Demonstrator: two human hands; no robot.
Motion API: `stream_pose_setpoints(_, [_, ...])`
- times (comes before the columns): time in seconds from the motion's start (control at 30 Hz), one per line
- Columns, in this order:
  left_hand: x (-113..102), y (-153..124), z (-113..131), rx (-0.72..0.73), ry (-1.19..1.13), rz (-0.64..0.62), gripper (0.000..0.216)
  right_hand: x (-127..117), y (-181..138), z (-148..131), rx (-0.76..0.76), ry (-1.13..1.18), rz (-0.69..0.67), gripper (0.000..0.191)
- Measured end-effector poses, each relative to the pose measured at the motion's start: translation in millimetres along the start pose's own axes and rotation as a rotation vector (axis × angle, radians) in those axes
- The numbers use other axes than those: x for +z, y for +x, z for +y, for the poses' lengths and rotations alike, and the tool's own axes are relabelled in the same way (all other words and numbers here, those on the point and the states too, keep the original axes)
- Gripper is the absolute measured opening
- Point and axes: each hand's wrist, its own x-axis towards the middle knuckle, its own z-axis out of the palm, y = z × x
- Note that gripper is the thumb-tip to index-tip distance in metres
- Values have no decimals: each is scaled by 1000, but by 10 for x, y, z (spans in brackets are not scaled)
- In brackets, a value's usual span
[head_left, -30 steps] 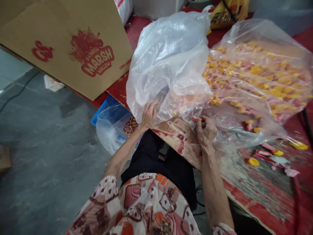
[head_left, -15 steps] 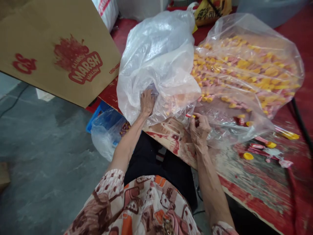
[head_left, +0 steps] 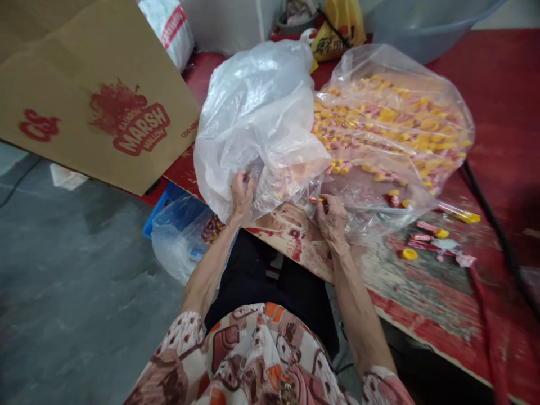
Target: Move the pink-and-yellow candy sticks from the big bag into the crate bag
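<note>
My left hand (head_left: 242,194) grips the lower fold of a crumpled clear plastic bag (head_left: 257,121) that rests on the red table (head_left: 502,95). My right hand (head_left: 330,216) is closed in a pinch on a small red and yellow candy piece (head_left: 315,199) at the mouth of a second, large clear bag (head_left: 392,129). That bag lies flat and holds several yellow and pink candy pieces. Both hands sit at the table's near edge, above my lap.
A tan cardboard box (head_left: 101,95) printed "MARSH MALLOW" leans at the left. Below the table edge stands a blue crate (head_left: 162,202) with a plastic bag of sweets (head_left: 185,236). Loose candy pieces and yellow caps (head_left: 422,239) lie at the right. A black cable (head_left: 493,225) crosses the table.
My left hand has slid down the crumpled bag toward its lower edge and closed on it. My right hand keeps its pinch on the candy piece. The view has shifted slightly.
</note>
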Motion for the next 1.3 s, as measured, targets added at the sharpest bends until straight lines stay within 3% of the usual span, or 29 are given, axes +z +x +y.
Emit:
stream_pose_setpoints(0.07, [-98,-198,115,52,-46,-55,31,-22,5,-49,48,84,-27,40])
stream_pose_setpoints(0.17, [-130,-487,319,97,-118,-281,34,-77,1,-161,130,262,-124,45])
stream_pose_setpoints(0.27, [-17,-681,510,105,-207,-491,35,-131,-9,-276,181,409,-271,47])
stream_pose_setpoints(0.33, [85,-745,606,82,-269,-557,35,-152,-6,-324,208,494,-343,49])
stream_pose_setpoints(0.5, [183,-781,768,-77,-427,-619,42,-174,47,-310,324,678,-439,63])
stream_pose_setpoints(0.77, [152,-917,1114,-115,-607,-804,56,-99,118,-248,466,917,-358,78])
stream_pose_setpoints(0.87, [263,-1023,1198,-105,-621,-799,55,-83,117,-282,555,1024,-417,83])
stream_pose_setpoints(0.97, [334,-1121,1228,-114,-638,-752,51,-96,74,-332,517,1032,-444,79])
stream_pose_setpoints(1.13, [277,-1136,1192,-142,-637,-763,49,-76,4,-390,423,920,-316,77])
stream_pose_setpoints(1.3, [183,-1023,1126,-146,-557,-711,39,-76,97,-200,357,773,60,59])
